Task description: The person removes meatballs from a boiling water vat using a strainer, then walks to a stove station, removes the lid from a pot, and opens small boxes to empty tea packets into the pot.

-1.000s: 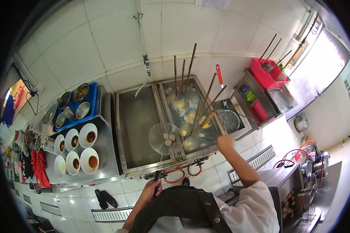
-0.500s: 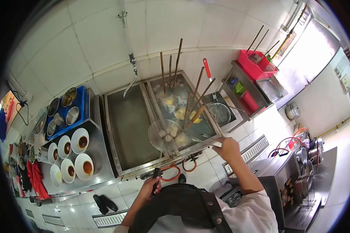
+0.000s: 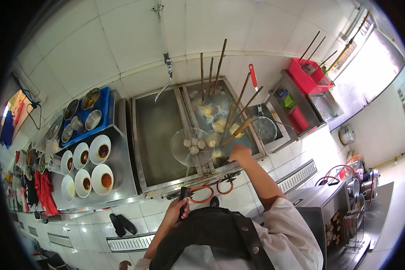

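My left hand (image 3: 177,211) is closed around the black handle of a wire mesh strainer (image 3: 181,155). Several pale balls (image 3: 194,145) rest in its mesh basket, over the divider between two steel vats. My right hand (image 3: 241,154) is closed at the front of the right vat (image 3: 261,150), beside the strainer. What it grips is mostly hidden; part of a dark, thin utensil (image 3: 220,160) shows by the fingers. Yellow-white food (image 3: 219,124) sits in the cloudy liquid behind, among several long wooden-handled tools (image 3: 235,108).
The left vat (image 3: 162,139) holds cloudy liquid under a tap (image 3: 168,76). White bowls with dark sauce (image 3: 102,178) stand on the left counter near a blue tray (image 3: 104,108). A red-handled strainer (image 3: 264,129) lies right. Orange hoses (image 3: 201,194) hang at the vats' front.
My right hand has moved left and forward, closer to the strainer. The strainer with the balls has shifted slightly left over the divider. The camera view has shifted too.
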The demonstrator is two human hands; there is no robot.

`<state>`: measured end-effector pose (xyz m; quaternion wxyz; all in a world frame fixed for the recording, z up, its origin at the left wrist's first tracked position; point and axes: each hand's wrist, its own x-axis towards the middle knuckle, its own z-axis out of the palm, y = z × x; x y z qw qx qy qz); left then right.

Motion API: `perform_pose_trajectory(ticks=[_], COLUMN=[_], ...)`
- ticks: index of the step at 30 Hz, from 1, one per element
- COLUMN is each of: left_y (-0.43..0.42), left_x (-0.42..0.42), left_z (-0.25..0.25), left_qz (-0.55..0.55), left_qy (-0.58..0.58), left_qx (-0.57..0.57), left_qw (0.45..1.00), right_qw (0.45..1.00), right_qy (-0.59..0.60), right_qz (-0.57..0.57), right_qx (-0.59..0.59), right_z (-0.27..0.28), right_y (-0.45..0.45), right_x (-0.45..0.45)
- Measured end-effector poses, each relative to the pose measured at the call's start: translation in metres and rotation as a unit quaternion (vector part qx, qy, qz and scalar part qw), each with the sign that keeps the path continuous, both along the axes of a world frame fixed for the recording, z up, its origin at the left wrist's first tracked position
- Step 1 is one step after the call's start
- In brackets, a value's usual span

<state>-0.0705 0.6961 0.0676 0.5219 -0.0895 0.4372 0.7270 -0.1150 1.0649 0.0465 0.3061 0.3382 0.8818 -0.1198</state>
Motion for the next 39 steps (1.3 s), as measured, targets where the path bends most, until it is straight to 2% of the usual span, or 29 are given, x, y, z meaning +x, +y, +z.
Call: perform_pose_trajectory(ticks=[5, 7, 10, 13, 15, 19, 23, 24, 27, 30, 33, 36, 39], left_y=[-0.008, -0.009, -0.007, -0.002, 0.002, 0.011, 0.008, 0.008, 0.013, 0.019, 0.026, 0.03, 0.037], left_x=[-0.001, -0.002, -0.003, -0.005, -0.004, -0.002, -0.003, 0.0, 0.005, 0.01, 0.017, 0.025, 0.03], left_z=[-0.008, -0.012, -0.017, -0.019, -0.022, -0.023, -0.026, -0.025, -0.019, -0.03, -0.031, -0.034, -0.026], left_qz=[-0.03, -0.041, -0.053, -0.077, -0.096, -0.124, -0.114, -0.111, -0.095, -0.083, -0.074, -0.059, -0.035], left_qy=[0.02, 0.023, 0.025, 0.032, 0.029, 0.048, 0.061, 0.056, 0.053, 0.055, 0.052, 0.053, 0.04], left_qx=[-0.017, -0.021, -0.02, -0.026, -0.017, -0.024, -0.028, -0.03, -0.048, -0.028, -0.041, -0.04, -0.074], left_qw=[0.999, 0.999, 0.998, 0.996, 0.995, 0.991, 0.991, 0.992, 0.993, 0.995, 0.995, 0.996, 0.996], right_qw=[0.995, 0.992, 0.971, 0.923, 0.919, 0.894, 0.931, 0.956, 0.969, 0.991, 0.998, 0.997, 0.995], right_qy=[0.088, 0.123, 0.179, 0.317, 0.338, 0.425, 0.34, 0.264, 0.192, 0.08, 0.019, -0.003, 0.069], right_qz=[0.039, -0.013, -0.103, -0.13, -0.108, -0.103, -0.12, -0.123, -0.068, -0.029, 0.006, 0.035, 0.044], right_qx=[0.019, 0.034, -0.118, -0.175, -0.172, -0.098, -0.061, 0.024, 0.141, 0.103, 0.065, 0.064, 0.056], right_z=[-0.015, 0.007, 0.024, 0.065, 0.062, 0.078, 0.117, 0.116, 0.076, 0.038, 0.01, 0.009, 0.022], right_y=[0.032, 0.046, 0.076, 0.049, 0.025, -0.013, 0.018, 0.027, 0.047, 0.059, 0.069, 0.077, 0.091], right_x=[0.032, 0.06, 0.101, 0.126, 0.118, 0.115, 0.141, 0.137, 0.097, 0.045, 0.016, 0.009, 0.027])
